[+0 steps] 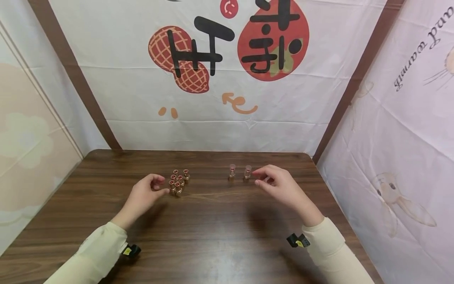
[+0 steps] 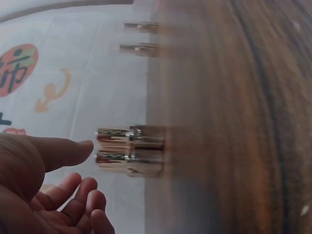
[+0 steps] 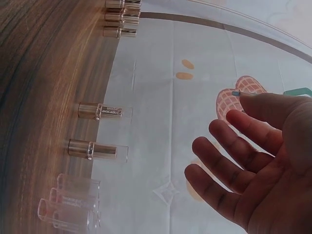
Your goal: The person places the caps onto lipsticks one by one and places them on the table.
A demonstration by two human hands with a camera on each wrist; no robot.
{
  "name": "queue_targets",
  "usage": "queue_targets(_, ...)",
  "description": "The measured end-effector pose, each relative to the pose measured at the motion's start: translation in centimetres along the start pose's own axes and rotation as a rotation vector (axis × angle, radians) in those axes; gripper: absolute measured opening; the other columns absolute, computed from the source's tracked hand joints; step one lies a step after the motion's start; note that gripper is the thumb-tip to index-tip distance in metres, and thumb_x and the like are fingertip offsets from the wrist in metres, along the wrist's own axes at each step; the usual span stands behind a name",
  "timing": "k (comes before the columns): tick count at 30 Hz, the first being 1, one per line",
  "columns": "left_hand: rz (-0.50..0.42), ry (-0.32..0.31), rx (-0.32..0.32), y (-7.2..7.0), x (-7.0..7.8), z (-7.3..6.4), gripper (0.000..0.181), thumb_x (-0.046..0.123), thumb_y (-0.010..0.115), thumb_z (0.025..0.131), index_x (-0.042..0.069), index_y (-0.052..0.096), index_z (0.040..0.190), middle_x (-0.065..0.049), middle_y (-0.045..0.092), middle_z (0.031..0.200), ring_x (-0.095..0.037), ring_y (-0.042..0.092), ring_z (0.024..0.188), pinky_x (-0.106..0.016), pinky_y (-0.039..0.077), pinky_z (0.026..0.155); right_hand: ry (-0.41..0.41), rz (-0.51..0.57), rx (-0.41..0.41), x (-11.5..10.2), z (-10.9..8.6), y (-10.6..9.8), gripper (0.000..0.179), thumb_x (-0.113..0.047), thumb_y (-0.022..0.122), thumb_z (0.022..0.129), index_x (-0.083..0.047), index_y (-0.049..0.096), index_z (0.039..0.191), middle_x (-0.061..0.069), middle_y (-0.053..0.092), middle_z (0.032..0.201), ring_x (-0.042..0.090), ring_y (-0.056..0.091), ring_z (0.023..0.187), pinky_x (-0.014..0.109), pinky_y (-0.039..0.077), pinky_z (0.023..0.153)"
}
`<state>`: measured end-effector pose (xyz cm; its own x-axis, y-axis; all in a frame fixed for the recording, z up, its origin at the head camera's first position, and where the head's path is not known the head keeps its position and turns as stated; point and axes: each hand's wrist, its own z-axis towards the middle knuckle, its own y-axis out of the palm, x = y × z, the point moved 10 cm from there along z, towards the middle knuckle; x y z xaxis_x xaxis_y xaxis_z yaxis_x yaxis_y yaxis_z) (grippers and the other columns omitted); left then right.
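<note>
Left hand (image 1: 143,195) near uncapped lipsticks (image 1: 178,187), right hand (image 1: 283,187) near capped pair (image 1: 247,172)

Golden tubes (image 1: 178,190), dark-streaked brown table (image 1: 213,236), plain cream sleeves (image 1: 99,252), white backdrop (image 1: 220,136) (its peanut print (image 1: 193,79) red, pale-latticed)

The desk (image 2: 234,122) is blurred in the left wrist view, the head view cuts off both sleeves (image 1: 101,246), and the right wrist view's top edge clips a tube (image 3: 123,4).
</note>
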<state>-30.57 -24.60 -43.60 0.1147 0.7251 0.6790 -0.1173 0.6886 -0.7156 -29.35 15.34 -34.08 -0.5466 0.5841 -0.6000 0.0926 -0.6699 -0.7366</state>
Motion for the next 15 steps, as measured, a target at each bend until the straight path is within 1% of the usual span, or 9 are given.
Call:
queue_targets(5,0.017,-0.039,-0.035,1.1,-1.3,0.3,0.046,0.024,0.078,0.091,-0.001,0.061,0.126,-0.02,0.067,0.119,-0.032,0.063,0.104,-0.047,0.051,0.086,0.007,0.001,0.014,0.3,-0.2,-0.3,0.021,-0.02,0.073,0.097,-0.019,0.073,0.118,-0.004,0.07,0.107,0.008,0.065,0.093,0.029,0.057,0.08)
queue_targets(10,0.028,-0.053,-0.065,2.2,-2.4,0.5,0.047,0.026,0.078,0.091,-0.001,0.062,0.126,-0.019,0.067,0.118,-0.031,0.062,0.103,-0.045,0.051,0.085,0.006,0.008,0.026,0.3,-0.3,-0.6,0.021,-0.019,0.074,0.096,-0.017,0.073,0.117,-0.003,0.07,0.109,0.009,0.066,0.093,0.031,0.057,0.081)
queue_targets(12,0.027,-0.056,-0.078,2.5,-2.7,0.6,0.048,0.027,0.079,0.091,0.0,0.062,0.126,-0.018,0.067,0.118,-0.03,0.062,0.103,-0.045,0.051,0.084,0.008,0.007,0.026,0.4,-0.3,-0.7,0.021,-0.019,0.073,0.096,-0.017,0.073,0.117,-0.004,0.07,0.109,0.009,0.066,0.093,0.032,0.057,0.081)
queue_targets(15,0.026,-0.059,-0.094,2.9,-2.8,1.0,0.048,0.029,0.079,0.09,-0.001,0.063,0.125,-0.019,0.068,0.118,-0.031,0.062,0.103,-0.046,0.051,0.086,0.017,0.004,0.021,0.6,-0.3,-0.8,0.021,-0.019,0.073,0.097,-0.017,0.073,0.117,0.0,0.071,0.11,0.009,0.066,0.094,0.033,0.057,0.082)
